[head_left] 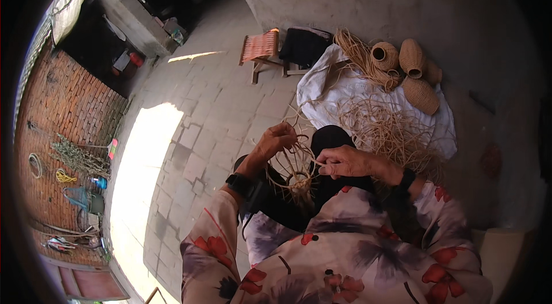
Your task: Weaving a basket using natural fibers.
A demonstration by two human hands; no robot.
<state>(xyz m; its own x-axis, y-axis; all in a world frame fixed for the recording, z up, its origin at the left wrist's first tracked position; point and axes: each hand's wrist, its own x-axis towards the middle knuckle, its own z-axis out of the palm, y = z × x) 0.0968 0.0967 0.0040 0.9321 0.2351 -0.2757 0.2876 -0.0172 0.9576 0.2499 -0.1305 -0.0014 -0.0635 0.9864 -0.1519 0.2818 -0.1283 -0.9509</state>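
Between my knees sits a partly woven basket (301,184), an open cage of pale, thin strands drawn together at a knotted lower end. My left hand (278,138) is closed at its upper left edge, fingers pinching strands there. On the other side, my right hand (345,163) has thumb and forefinger pressed together on a strand at the basket's right edge. Some loose strand ends stick up past my left fingers. Exactly which strands lie between the fingertips is too small to make out.
A white cloth (322,94) on the ground ahead right bears a tangle of loose strands (391,131), a strand bundle (362,57) and several finished woven vessels (421,95). Beyond my knees stand a folding stool (260,46) and a dark-covered seat (303,46). A brick wall (75,97) rises left.
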